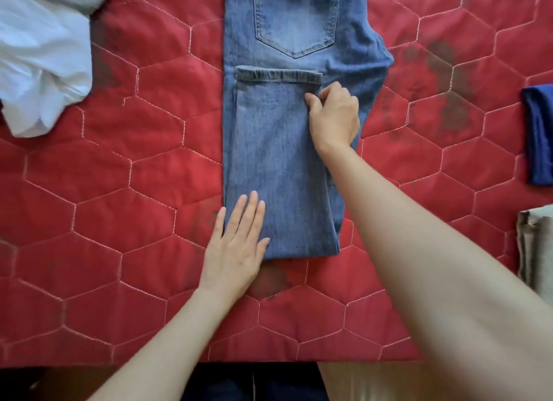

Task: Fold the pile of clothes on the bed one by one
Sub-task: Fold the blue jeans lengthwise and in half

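Your left hand (236,248) presses flat on folded jeans (278,167) on the bed (119,161), while your right hand's (333,116) curled fingers (314,99) pinch the jeans' edge.

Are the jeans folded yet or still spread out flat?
Partly folded. The jeans have their legs doubled up, hem lying just below the back pocket. The left hand presses the fold; the right hand grips the edge.

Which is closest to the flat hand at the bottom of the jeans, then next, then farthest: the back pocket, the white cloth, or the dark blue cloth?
From the left hand:
1. Back pocket, straight up the jeans.
2. White cloth, top left.
3. Dark blue cloth, far right edge.
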